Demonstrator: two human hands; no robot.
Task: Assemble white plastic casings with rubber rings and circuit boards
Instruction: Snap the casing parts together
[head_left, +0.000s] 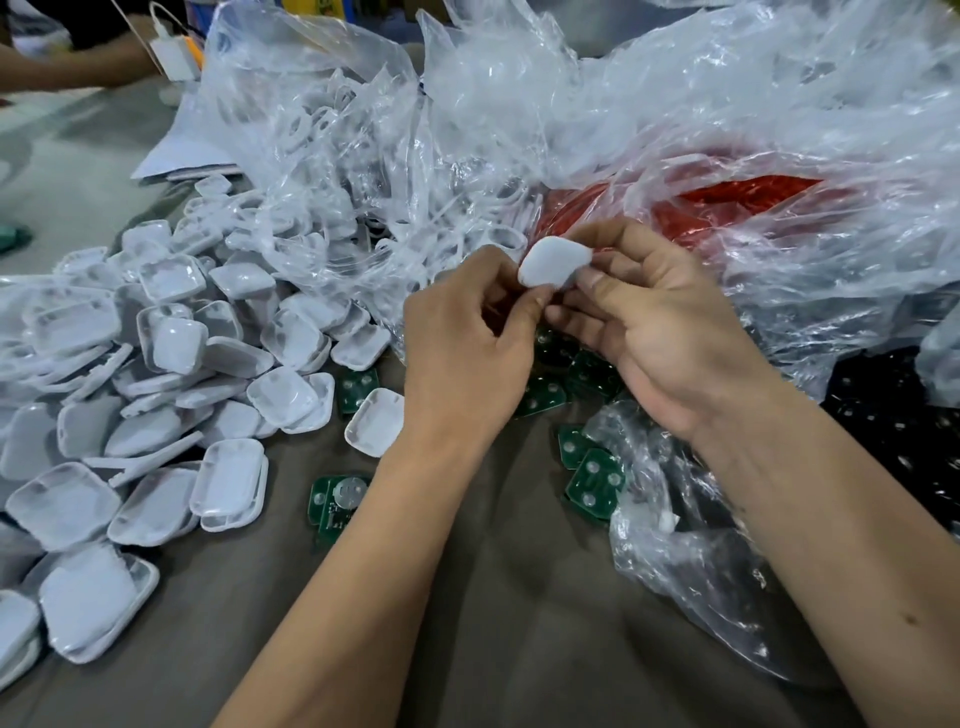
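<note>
Several clear plastic bags (675, 119) were heaped beyond the grip and filled the far part of the bench (519, 649); they lay slumped open toward the person, probably so that parts could be drawn out without lifting them. One bag held something red (748, 197) just behind the grip. To the left of the grip spread a wide pile of white casings (156, 374), loose and overlapping, within easy reach of the left hand (462, 353). Below and beside the grip lay green circuit boards (592, 478), some half under a small crumpled bag (691, 561), close enough to be the next pick. Both hands met above these: the right hand (660, 332) pinched one white casing (553, 262) between thumb and fingertips, and the left hand's fingertips held its near edge. It was raised and tilted, seemingly to work on its hidden inner side. Whether a rubber ring was fitted could not be told.
</note>
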